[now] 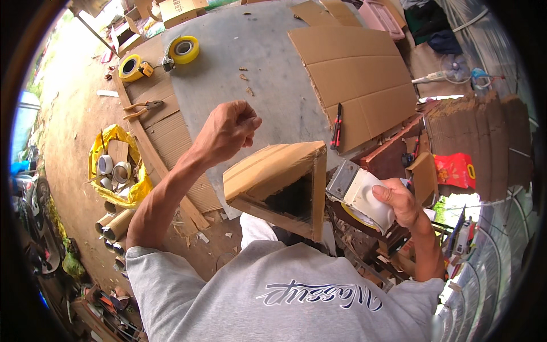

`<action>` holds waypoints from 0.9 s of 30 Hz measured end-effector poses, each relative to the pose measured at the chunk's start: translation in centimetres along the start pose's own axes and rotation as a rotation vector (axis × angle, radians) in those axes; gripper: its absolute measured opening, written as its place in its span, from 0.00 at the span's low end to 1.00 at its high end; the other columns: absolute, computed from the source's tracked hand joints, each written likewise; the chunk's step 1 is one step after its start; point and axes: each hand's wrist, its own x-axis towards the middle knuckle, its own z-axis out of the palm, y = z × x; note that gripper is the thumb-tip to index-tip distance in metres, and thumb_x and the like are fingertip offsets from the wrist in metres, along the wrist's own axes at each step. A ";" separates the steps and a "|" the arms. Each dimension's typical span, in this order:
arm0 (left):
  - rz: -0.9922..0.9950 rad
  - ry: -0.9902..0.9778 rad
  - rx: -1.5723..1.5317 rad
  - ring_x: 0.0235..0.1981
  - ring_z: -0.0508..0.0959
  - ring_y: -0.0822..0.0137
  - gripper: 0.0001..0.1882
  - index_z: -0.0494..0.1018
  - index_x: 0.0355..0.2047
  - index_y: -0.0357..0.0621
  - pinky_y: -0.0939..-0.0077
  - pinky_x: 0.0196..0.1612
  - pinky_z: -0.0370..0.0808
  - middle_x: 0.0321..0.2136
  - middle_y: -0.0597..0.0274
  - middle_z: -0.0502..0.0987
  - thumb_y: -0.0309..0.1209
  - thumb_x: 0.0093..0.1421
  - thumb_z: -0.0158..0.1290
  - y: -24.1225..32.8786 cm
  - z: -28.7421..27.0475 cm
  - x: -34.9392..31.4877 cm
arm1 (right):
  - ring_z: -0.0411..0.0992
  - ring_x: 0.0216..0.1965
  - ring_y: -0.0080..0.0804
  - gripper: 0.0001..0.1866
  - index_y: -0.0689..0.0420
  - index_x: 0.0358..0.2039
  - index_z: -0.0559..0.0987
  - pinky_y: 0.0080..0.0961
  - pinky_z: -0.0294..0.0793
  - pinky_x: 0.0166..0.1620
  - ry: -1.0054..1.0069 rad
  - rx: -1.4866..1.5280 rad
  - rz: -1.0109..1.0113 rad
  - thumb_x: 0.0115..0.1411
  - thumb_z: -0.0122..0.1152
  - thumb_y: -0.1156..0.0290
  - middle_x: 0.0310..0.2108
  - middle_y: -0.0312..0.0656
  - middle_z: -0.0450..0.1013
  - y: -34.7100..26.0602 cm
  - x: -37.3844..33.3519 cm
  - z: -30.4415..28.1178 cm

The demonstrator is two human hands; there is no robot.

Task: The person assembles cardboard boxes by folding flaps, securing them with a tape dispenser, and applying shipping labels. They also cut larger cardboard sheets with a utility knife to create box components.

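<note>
My right hand (400, 205) grips a white tape dispenser (364, 196) with a grey toothed cutter edge; a yellow rim of its roll shows underneath. Left of the dispenser, close to my body, stands a three-sided cardboard tube (273, 165) with its dark triangular opening toward me. Above the tube's left part, my left hand (232, 130) is closed with the fingers curled together. Whatever those fingers hold, if anything, cannot be made out.
On the grey tabletop (216, 85) lie a cardboard sheet (359, 74), a red-and-black cutter knife (337, 126) and a tape dispenser with yellow tape (183, 50). Another tape roll (131, 67) and pliers (142, 108) are at left. A yellow bag (142, 185) holds tape rolls below.
</note>
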 end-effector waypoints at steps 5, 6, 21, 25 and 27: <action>-0.120 -0.063 -0.065 0.22 0.77 0.72 0.12 0.73 0.31 0.32 0.74 0.28 0.76 0.20 0.61 0.75 0.31 0.68 0.52 -2.3 0.7 0.2 | 0.74 0.32 0.21 0.29 0.68 0.43 0.81 0.19 0.72 0.36 -0.045 -0.023 0.018 0.68 0.55 0.48 0.34 0.40 0.79 2.0 1.6 -1.7; -0.131 -0.090 -0.070 0.22 0.77 0.72 0.12 0.73 0.32 0.32 0.74 0.28 0.76 0.20 0.61 0.75 0.31 0.68 0.52 -3.0 0.9 0.3 | 0.74 0.32 0.22 0.29 0.68 0.43 0.81 0.20 0.72 0.36 -0.049 -0.002 0.033 0.68 0.55 0.48 0.34 0.40 0.79 2.5 2.0 -1.8; -0.016 -0.102 0.807 0.23 0.79 0.57 0.24 0.76 0.25 0.38 0.62 0.27 0.74 0.20 0.48 0.78 0.49 0.61 0.58 -12.7 2.7 -1.4 | 0.77 0.34 0.29 0.29 0.70 0.44 0.80 0.23 0.74 0.37 -0.200 0.053 -0.033 0.67 0.54 0.50 0.36 0.48 0.80 4.3 4.4 -2.6; 0.196 0.355 0.532 0.34 0.82 0.55 0.12 0.76 0.37 0.38 0.62 0.40 0.78 0.31 0.49 0.80 0.34 0.61 0.61 -3.9 2.0 -4.7 | 0.78 0.35 0.32 0.30 0.71 0.46 0.79 0.25 0.77 0.38 -0.265 0.127 -0.056 0.68 0.54 0.49 0.38 0.50 0.79 5.0 5.1 -2.4; 0.315 0.392 0.696 0.48 0.77 0.53 0.25 0.72 0.48 0.38 0.58 0.54 0.72 0.46 0.47 0.77 0.38 0.55 0.66 1.4 4.5 -8.9 | 0.79 0.35 0.32 0.31 0.72 0.45 0.79 0.27 0.78 0.38 -0.287 0.149 -0.068 0.68 0.54 0.49 0.38 0.52 0.79 5.4 4.9 -2.3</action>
